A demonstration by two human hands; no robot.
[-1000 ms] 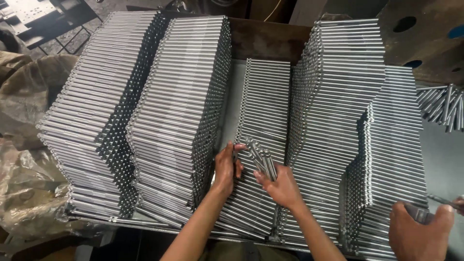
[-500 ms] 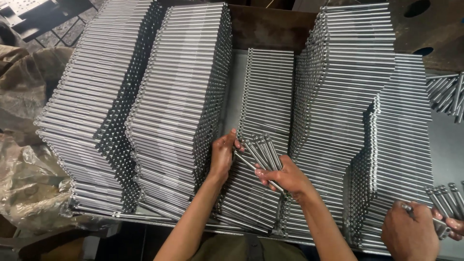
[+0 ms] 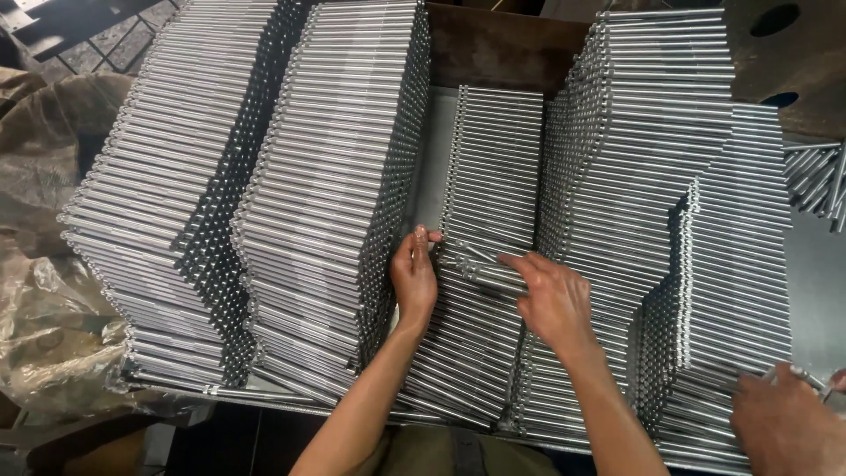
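Note:
Several tall stacks of shiny steel rods [image 3: 335, 167] fill a metal tray, with a low stack [image 3: 493, 167] in the middle. My left hand [image 3: 414, 278] presses the left ends of a small bundle of rods [image 3: 480, 269] lying across that low stack. My right hand [image 3: 551, 300] rests on top of the same bundle, fingers flat over it. The bundle lies nearly level with the rows beneath.
Another person's hand [image 3: 784, 423] holds rods at the lower right corner. Loose rods [image 3: 815, 181] lie at the right edge. Crumpled plastic sheet [image 3: 44, 326] lies to the left. Tall stacks [image 3: 652, 176] wall the low stack on both sides.
The bundle, held tilted above the low stack before, has been turned and laid down crosswise onto it. Both hands moved down with it. The other person's hand shifted right.

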